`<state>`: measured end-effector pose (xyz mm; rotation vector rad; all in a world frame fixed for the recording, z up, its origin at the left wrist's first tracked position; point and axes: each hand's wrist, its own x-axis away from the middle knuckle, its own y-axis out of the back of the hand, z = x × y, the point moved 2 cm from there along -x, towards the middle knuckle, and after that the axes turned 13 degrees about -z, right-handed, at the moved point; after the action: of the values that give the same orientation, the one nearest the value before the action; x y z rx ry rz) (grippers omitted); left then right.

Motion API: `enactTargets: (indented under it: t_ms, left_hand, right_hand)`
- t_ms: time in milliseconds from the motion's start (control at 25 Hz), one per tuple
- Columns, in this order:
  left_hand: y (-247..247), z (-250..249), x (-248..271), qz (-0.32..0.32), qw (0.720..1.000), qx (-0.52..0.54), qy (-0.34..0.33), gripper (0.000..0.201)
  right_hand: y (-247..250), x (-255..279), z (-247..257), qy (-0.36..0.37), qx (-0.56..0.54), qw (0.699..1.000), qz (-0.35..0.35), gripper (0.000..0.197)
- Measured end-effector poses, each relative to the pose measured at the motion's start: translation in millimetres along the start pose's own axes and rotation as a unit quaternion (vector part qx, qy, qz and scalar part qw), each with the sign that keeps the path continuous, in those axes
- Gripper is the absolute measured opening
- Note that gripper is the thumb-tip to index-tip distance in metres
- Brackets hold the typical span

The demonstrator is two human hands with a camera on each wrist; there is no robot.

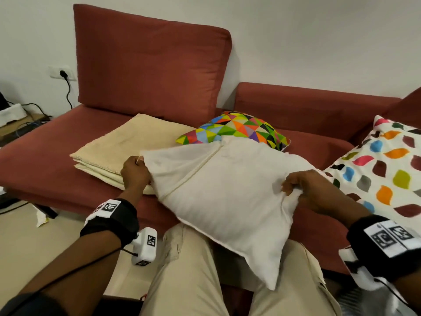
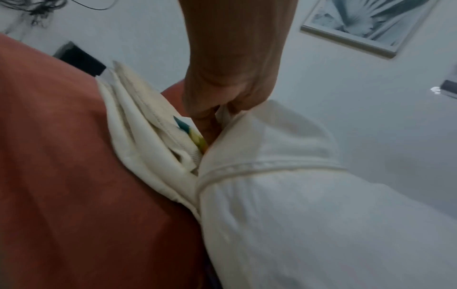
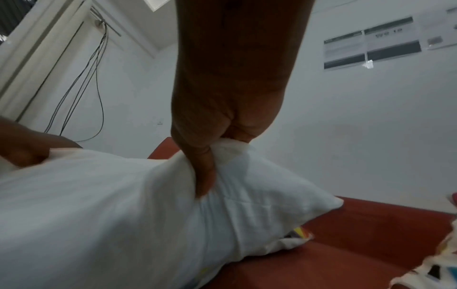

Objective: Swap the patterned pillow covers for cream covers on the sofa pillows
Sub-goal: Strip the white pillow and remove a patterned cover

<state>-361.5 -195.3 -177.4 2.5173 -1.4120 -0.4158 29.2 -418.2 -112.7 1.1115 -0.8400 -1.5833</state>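
Note:
A cream-covered pillow (image 1: 227, 190) lies tilted across my knees and the sofa's front edge, its zip seam running up the left part. My left hand (image 1: 135, 171) pinches the pillow's upper left corner (image 2: 222, 113). My right hand (image 1: 296, 185) grips a bunch of the cover at the right edge (image 3: 227, 148). Behind it lies a pillow with coloured triangles (image 1: 237, 131). A pillow with a coloured leaf pattern (image 1: 387, 169) leans at the right. Folded cream covers (image 1: 123, 147) are stacked on the seat to the left, also seen in the left wrist view as cream covers (image 2: 138, 121).
The red sofa (image 1: 57, 142) has one tall back cushion (image 1: 150, 62) at the left and a low back at the right. A wall socket with a black cable (image 1: 65, 75) is at the far left. My legs in beige trousers (image 1: 189, 270) are below the pillow.

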Motion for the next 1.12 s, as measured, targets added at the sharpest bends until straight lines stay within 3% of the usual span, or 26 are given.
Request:
enactTargets:
  t_ms: [80, 160, 280, 320, 360, 440, 480, 560, 600, 680, 760, 840, 960, 1040, 1080, 1120]
  left_hand:
    - [-10, -7, 16, 0.064, 0.996, -0.04, -0.045, 0.027]
    - [-17, -20, 34, 0.118, 0.991, -0.035, -0.046, 0.029]
    - [-22, -32, 58, 0.201, 0.978, -0.052, -0.034, 0.058]
    - [-27, -34, 63, 0.222, 0.97, -0.079, -0.055, 0.073]
    - [-31, -37, 67, 0.241, 0.961, -0.11, -0.078, 0.087]
    - [-40, -40, 68, 0.291, 0.936, -0.166, -0.104, 0.1]
    - [-44, -43, 68, 0.322, 0.919, -0.196, -0.115, 0.092]
    - [-53, -46, 63, 0.332, 0.9, -0.23, -0.163, 0.055]
    - [-54, -51, 60, 0.294, 0.909, -0.227, -0.19, 0.039]
    - [-53, -58, 46, 0.188, 0.942, -0.186, -0.208, 0.028]
    - [-48, -63, 23, 0.09, 0.98, -0.113, -0.134, 0.033]
    - [-41, -68, 0, 0.018, 0.999, -0.034, -0.033, 0.042]
    - [-35, -93, -6, -0.035, 0.997, 0.067, 0.01, 0.039]
    - [-35, -111, 10, -0.008, 0.991, 0.136, 0.015, 0.032]
    - [-36, -123, 23, 0.026, 0.985, 0.17, 0.007, 0.026]
    - [-36, -136, 38, 0.058, 0.98, 0.192, -0.008, 0.021]
  right_hand:
    - [-9, -1, 1, 0.008, 0.037, 0.999, 0.006, 0.034]
    - [-17, -6, 3, 0.017, 0.056, 0.998, 0.04, 0.032]
    - [-24, -14, 4, -0.035, 0.023, 0.985, 0.165, 0.035]
    - [-25, -19, 5, -0.051, 0.008, 0.985, 0.162, 0.039]
    - [-26, -27, 5, -0.067, 0.001, 0.991, 0.118, 0.054]
    - [-27, -41, 3, -0.105, 0.017, 0.994, -0.002, 0.115]
    - [-30, -47, -2, -0.136, 0.021, 0.99, -0.025, 0.142]
    - [-41, -48, -13, -0.213, -0.037, 0.976, 0.0, 0.159]
    - [-45, -45, -17, -0.229, -0.088, 0.969, 0.02, 0.152]
    - [-46, -36, -20, -0.204, -0.18, 0.962, 0.01, 0.109]
    - [-32, -26, -27, -0.204, -0.275, 0.937, -0.065, 0.055]
    - [-8, -19, -47, -0.24, -0.372, 0.882, -0.158, 0.032]
    - [27, -7, -83, -0.333, -0.427, 0.771, -0.335, 0.031]
    - [26, -5, -101, -0.399, -0.437, 0.69, -0.418, 0.043]
    - [20, -9, -107, -0.415, -0.442, 0.677, -0.417, 0.049]
    - [6, -15, -112, -0.437, -0.449, 0.683, -0.376, 0.055]
